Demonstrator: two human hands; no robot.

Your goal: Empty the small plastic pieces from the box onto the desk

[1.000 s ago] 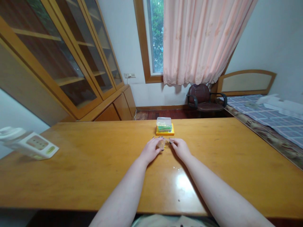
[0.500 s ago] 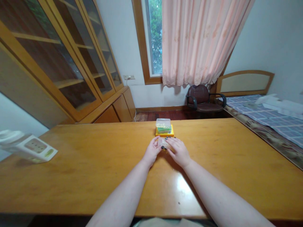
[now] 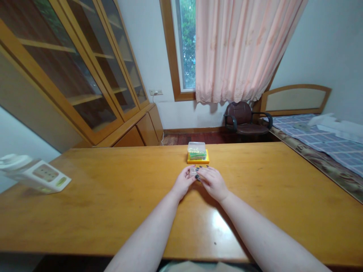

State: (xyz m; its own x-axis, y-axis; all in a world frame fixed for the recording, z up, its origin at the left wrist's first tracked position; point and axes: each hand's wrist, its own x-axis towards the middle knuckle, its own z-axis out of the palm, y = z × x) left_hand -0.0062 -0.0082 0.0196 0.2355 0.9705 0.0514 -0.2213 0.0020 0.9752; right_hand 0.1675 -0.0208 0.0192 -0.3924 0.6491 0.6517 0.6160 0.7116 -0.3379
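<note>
Over the middle of the table my left hand [image 3: 182, 182] pinches a small clear plastic box [image 3: 193, 172] by its left side. My right hand [image 3: 213, 183] curls over the right side of the same box, its dark-nailed fingers touching it and covering part of it. What the box contains is too small to tell. Just beyond my fingertips lies a yellow box [image 3: 195, 162]. On it sits a clear plastic case [image 3: 197, 155] with its lid raised at the back and green and pale pieces inside.
A transparent bottle with a white cap and a white label panel [image 3: 48, 175] is at the left of the wooden table [image 3: 113, 211]. Past the far edge are a dark red armchair [image 3: 239, 117], glass-fronted cabinets [image 3: 93, 87] and a bed [image 3: 317, 136] on the right.
The small clear box has turned slightly between my hands, and my right fingers have curled in a little more. The yellow box and case stay put; the view shifted slightly.
</note>
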